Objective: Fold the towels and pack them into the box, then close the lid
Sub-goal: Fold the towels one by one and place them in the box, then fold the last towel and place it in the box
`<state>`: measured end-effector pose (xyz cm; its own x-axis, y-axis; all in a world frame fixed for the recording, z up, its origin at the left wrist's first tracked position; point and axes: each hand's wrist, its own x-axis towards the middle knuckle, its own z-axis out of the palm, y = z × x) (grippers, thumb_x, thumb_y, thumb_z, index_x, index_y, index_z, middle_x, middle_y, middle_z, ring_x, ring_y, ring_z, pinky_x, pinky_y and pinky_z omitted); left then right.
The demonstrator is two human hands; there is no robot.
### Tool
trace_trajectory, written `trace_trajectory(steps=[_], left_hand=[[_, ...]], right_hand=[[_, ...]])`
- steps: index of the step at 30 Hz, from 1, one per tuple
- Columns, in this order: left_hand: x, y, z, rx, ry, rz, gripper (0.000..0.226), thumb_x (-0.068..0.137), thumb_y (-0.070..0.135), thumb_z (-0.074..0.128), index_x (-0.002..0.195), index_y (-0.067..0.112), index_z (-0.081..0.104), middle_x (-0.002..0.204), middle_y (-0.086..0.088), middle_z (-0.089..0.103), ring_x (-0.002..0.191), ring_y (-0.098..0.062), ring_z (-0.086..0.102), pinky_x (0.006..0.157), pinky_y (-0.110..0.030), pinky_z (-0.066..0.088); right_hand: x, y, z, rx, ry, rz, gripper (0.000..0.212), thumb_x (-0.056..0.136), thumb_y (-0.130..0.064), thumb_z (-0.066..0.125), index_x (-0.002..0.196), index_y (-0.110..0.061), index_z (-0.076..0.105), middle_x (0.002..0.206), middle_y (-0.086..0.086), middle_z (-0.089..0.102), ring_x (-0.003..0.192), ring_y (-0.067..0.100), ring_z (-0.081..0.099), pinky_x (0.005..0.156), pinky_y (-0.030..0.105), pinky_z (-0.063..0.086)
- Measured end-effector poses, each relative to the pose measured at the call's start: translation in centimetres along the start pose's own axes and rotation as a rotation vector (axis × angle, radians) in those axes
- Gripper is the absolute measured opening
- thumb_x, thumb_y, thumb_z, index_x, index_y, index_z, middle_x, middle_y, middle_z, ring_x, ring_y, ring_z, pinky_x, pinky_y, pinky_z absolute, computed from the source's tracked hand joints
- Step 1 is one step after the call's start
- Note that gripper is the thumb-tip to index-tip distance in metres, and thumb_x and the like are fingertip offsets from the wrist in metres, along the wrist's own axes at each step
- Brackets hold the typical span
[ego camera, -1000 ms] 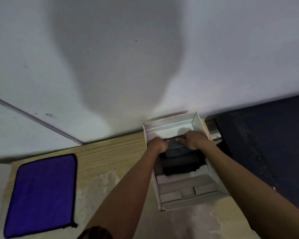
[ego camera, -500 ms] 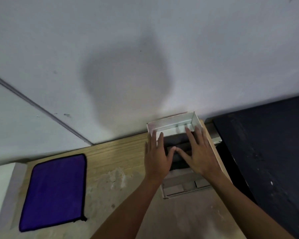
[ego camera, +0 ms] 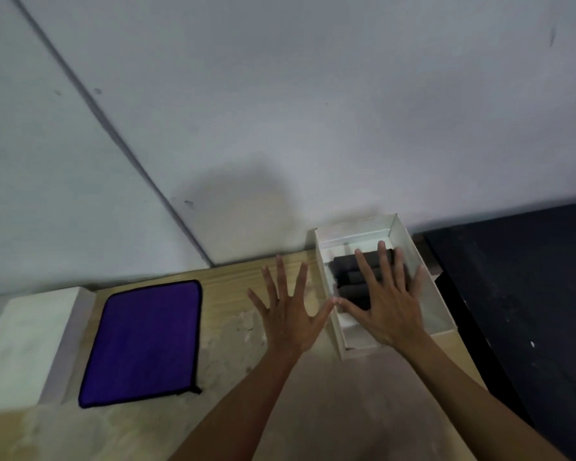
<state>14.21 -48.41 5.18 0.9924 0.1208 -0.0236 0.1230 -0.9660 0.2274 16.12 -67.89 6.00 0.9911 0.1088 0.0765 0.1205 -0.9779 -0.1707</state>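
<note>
Purple towel (ego camera: 143, 341) flat, left of both hands, long axis near-to-far; left hand (ego camera: 290, 314) nearer, splayed; right hand (ego camera: 386, 304) splayed over box (ego camera: 323, 267)

I have one view only, from the head camera, looking forward and steeply down over the table (ego camera: 280, 410) toward the wall (ego camera: 313, 111). It sits close: both forearms enter from the bottom edge. The wide lens bends the wall seam and the table's far edge.
</note>
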Motion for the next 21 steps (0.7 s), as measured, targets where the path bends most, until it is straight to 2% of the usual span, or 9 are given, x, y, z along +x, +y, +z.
trace_trajectory(steps=[3, 6, 12, 15, 21], left_hand=[[-1.3, -2.8, -1.0, -0.016, -0.022, -0.009, 0.091, 0.079, 0.090, 0.022, 0.151, 0.046, -0.012, 0.159, 0.001, -0.031, 0.144, -0.030, -0.033, 0.109, -0.071, -0.014], [-2.3, -6.0, -2.4, -0.065, -0.045, -0.025, 0.090, 0.078, 0.091, 0.018, 0.149, 0.047, -0.017, 0.156, 0.002, -0.037, 0.142, -0.028, -0.037, 0.109, -0.071, -0.014], [-4.9, -14.7, -4.7, -0.163, 0.028, -0.035, 0.090, 0.078, 0.091, 0.020, 0.150, 0.047, -0.012, 0.159, 0.003, -0.031, 0.143, -0.026, -0.035, 0.109, -0.069, -0.019], [-6.5, -21.0, -5.4, -0.146, 0.024, -0.034, 0.091, 0.077, 0.091, 0.017, 0.150, 0.046, -0.014, 0.160, 0.001, -0.030, 0.144, -0.028, -0.033, 0.109, -0.071, -0.015], [-9.9, -33.2, -4.1, -0.108, 0.041, -0.119, 0.097, 0.074, 0.093, 0.024, 0.151, 0.045, -0.012, 0.162, -0.001, -0.022, 0.147, -0.032, -0.025, 0.110, -0.072, -0.010]], right_hand=[[-1.1, -3.0, 0.1, 0.013, 0.010, -0.037, 0.105, 0.076, -0.094, 0.030, 0.159, -0.035, 0.005, 0.168, 0.008, -0.009, 0.153, 0.034, -0.010, 0.116, 0.070, 0.002], [-1.9, -6.4, 0.1, -0.002, 0.025, -0.058, 0.101, 0.080, -0.090, 0.032, 0.159, -0.035, 0.000, 0.167, 0.006, -0.014, 0.153, 0.033, -0.014, 0.117, 0.069, -0.001], [-3.6, -15.2, 0.9, -0.030, 0.037, -0.136, 0.096, 0.084, -0.087, 0.025, 0.159, -0.034, -0.004, 0.167, 0.004, -0.016, 0.153, 0.029, -0.018, 0.121, 0.063, 0.001], [-5.2, -21.0, 2.8, -0.002, 0.021, -0.166, 0.093, 0.086, -0.085, 0.027, 0.159, -0.036, -0.004, 0.167, 0.002, -0.015, 0.153, 0.028, -0.016, 0.121, 0.063, 0.001], [-7.9, -31.7, 8.3, 0.016, -0.085, -0.234, 0.090, 0.087, -0.083, 0.028, 0.158, -0.039, -0.006, 0.168, 0.000, -0.013, 0.153, 0.026, -0.016, 0.122, 0.059, 0.000]])
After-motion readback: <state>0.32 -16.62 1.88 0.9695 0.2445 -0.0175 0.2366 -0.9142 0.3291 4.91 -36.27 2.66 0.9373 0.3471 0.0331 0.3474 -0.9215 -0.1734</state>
